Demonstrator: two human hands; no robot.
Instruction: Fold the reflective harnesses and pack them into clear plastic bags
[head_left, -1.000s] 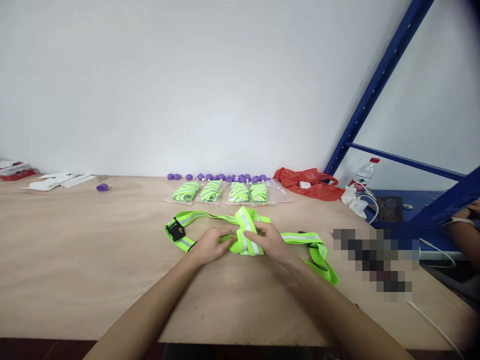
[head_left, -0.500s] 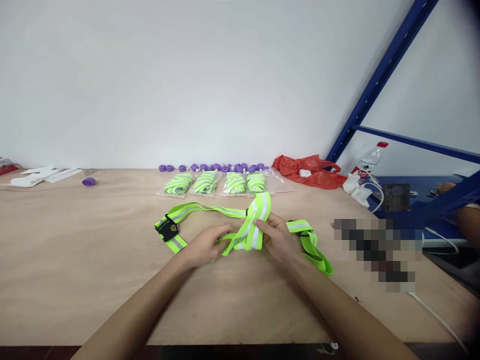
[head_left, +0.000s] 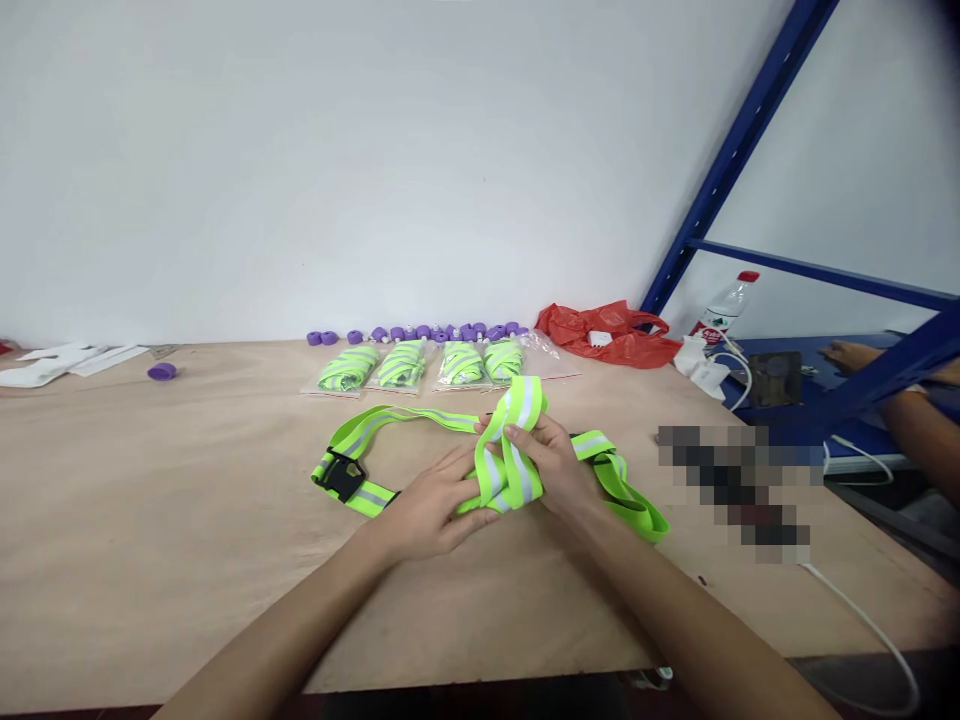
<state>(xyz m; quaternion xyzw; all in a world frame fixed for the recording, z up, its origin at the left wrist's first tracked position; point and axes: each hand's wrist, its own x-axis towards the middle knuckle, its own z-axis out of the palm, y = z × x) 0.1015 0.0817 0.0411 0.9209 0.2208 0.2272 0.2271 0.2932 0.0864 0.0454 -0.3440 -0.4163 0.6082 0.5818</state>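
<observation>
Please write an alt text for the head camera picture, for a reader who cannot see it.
Two bare hands, left hand and right hand, fold a neon-green reflective strap with a black buckle on a wooden table. Behind it lie four bagged straps, a row of purple caps and a red plastic bag.

- looks like a small packing/assembly workroom, not a home
- bare plywood worktable (head_left: 150, 520), unfinished top, set against a plain white wall (head_left: 337, 150)
- row of identical bagged hi-vis straps (head_left: 409, 365) laid side by side at the back, w/ a line of small purple caps (head_left: 420, 333) behind them: batch work
- blue steel racking (head_left: 750, 140) on the right, storage-type shelving
- another person's arm (head_left: 911, 425) at work beyond the rack, so a shared workspace
- misc clutter: red plastic bag (head_left: 607, 335), water bottle (head_left: 724, 305), white cables (head_left: 862, 620), papers (head_left: 67, 360) at far left
</observation>
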